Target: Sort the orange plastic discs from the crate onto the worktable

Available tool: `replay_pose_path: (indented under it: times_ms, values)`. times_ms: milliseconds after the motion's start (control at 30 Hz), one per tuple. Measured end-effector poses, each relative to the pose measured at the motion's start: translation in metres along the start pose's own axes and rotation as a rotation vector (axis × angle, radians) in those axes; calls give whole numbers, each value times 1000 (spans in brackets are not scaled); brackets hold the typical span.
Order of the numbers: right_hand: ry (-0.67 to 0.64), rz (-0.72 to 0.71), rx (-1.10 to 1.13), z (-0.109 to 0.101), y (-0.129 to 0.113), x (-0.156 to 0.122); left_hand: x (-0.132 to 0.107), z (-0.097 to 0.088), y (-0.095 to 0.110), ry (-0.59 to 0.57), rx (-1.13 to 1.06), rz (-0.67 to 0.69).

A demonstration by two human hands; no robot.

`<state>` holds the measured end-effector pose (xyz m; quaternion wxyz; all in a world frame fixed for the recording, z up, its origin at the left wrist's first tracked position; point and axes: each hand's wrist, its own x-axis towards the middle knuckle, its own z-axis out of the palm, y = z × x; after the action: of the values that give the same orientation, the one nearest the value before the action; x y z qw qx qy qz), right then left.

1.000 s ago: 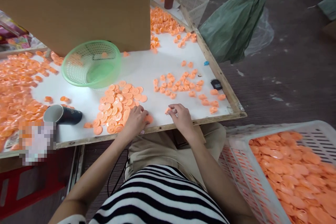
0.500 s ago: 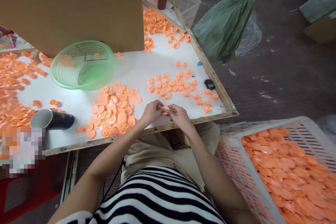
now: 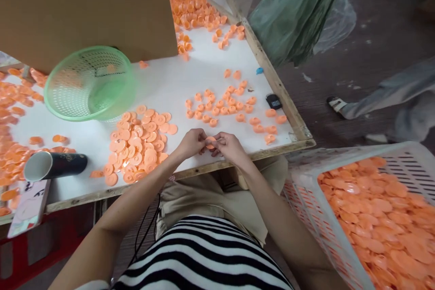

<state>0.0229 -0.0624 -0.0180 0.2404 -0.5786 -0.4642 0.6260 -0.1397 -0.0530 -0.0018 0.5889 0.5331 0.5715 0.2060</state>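
My left hand [image 3: 194, 143] and my right hand [image 3: 229, 146] meet just above the table's near edge. Between their fingertips they pinch one orange plastic disc [image 3: 211, 141] from both sides; whether a second part sits against it is hidden. To the left of my hands lies a heap of flat orange discs [image 3: 136, 145] with raised centres. Beyond my hands, small orange cup-shaped pieces [image 3: 224, 104] are scattered over the white tabletop [image 3: 159, 81].
A green mesh basket [image 3: 89, 84] stands before a large cardboard sheet [image 3: 88, 9]. A dark cup [image 3: 57, 165] lies on its side by a phone [image 3: 30, 206]. A black gadget [image 3: 273, 101] is near the right rim. A white crate [image 3: 404, 154] of orange discs stands right. Someone's leg [image 3: 384, 97] shows.
The view has shifted slightly, and a person's leg has appeared at the right. Both hands still hold the orange disc, which now faces the camera a little more.
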Motion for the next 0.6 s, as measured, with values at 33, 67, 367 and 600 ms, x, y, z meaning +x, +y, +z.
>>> replay_pose_path:
  times_ms: [33, 67, 367, 600]
  values:
    - [-9, 10, 1, 0, -1, 1, 2, -1, 1, -16, 10, -14]
    - [-17, 25, 3, -1, -3, 2, 4, -2, 2, -35, 25, -29]
    - [-159, 183, 29, -7, -12, 19, 24, -8, 11, -165, 132, -255]
    - [-2, 63, -33, 4, -5, 6, 6, 4, 6, 21, 195, -148]
